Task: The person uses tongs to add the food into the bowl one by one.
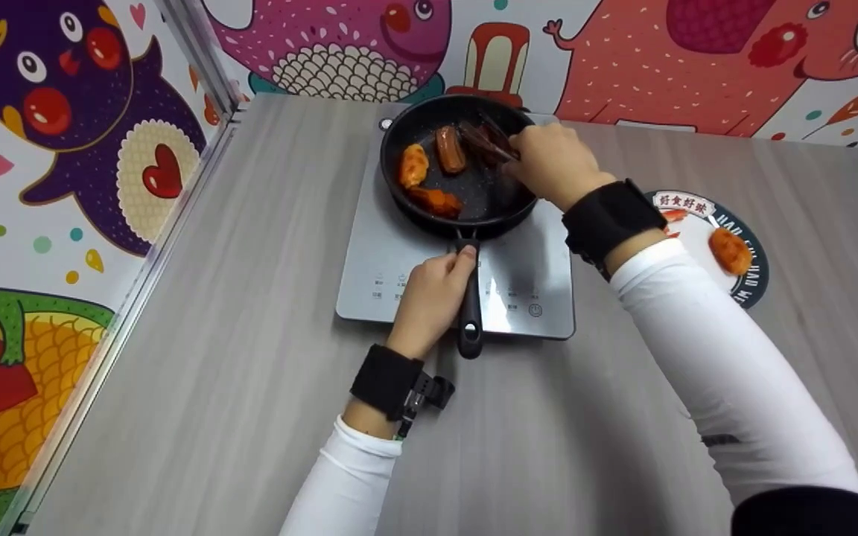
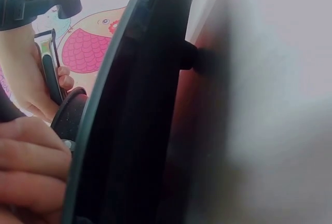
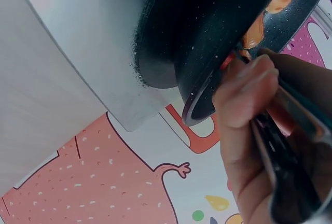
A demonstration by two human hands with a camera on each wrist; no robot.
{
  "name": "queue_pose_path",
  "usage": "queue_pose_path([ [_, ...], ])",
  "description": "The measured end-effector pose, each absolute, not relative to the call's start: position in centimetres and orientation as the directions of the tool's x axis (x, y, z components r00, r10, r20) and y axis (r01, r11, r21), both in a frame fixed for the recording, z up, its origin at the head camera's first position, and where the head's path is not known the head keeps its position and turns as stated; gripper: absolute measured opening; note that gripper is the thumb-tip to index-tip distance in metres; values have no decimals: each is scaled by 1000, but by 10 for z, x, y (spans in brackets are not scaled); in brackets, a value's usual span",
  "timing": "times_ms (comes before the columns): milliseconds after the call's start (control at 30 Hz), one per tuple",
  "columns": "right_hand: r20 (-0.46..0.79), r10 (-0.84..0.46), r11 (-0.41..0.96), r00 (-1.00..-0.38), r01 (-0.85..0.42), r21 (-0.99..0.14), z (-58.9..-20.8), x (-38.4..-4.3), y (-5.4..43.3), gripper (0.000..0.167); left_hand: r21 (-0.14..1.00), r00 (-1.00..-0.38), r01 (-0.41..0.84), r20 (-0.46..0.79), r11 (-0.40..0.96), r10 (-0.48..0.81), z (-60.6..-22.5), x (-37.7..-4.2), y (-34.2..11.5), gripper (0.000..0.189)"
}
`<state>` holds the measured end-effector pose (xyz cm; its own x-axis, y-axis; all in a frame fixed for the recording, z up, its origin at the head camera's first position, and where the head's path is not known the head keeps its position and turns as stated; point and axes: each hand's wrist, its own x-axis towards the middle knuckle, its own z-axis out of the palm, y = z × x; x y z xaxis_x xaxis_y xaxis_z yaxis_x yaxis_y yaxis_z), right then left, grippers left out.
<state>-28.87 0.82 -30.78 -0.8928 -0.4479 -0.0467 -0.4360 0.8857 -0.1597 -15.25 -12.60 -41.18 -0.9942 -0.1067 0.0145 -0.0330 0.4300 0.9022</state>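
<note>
A black frying pan (image 1: 466, 197) sits on a silver induction cooker (image 1: 369, 298). My left hand (image 1: 433, 298) grips its black handle (image 1: 470, 320), thumb along the top. In the head view the pan holds a scored brown sausage (image 1: 450, 150) and two orange-glazed pieces of meat, one upper piece (image 1: 414, 165) and one lower piece (image 1: 435, 201). Over the pan's right side, my right hand (image 1: 555, 164) holds tongs (image 3: 282, 156) with dark and metal arms. Their tips reach down to dark reddish-brown food (image 1: 485, 141), partly hidden by the tongs.
Right of the cooker, partly behind my right forearm, lies a round plate (image 1: 753, 286) with a dark lettered rim. An orange-glazed piece (image 1: 730, 251) and red-and-white bits (image 1: 673, 216) are on it. Cartoon-printed panels (image 1: 310, 37) stand behind and left of the wood-grain table (image 1: 250, 372).
</note>
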Motion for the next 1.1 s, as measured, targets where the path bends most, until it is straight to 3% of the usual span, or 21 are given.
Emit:
queue_pose_path([
  [200, -92, -427, 894, -899, -406, -188, -307, -289, 10, 35, 898, -994, -32, 18, 440, -109, -413, -153, -125, 48],
  [433, -105, -422, 893, -901, -393, -218, -308, -286, 14, 32, 901, -994, -31, 17, 433, -107, -414, -152, -125, 48],
  [867, 9, -404, 880, -915, -392, -270, -306, -273, 35, 45, 899, -994, -31, 17, 436, -106, -414, -154, -125, 46],
  [1100, 92, -401, 861, -912, -409, -303, -306, -260, 45, 40, 913, -994, 3, 48, 408, -100, -414, -153, -128, 47],
])
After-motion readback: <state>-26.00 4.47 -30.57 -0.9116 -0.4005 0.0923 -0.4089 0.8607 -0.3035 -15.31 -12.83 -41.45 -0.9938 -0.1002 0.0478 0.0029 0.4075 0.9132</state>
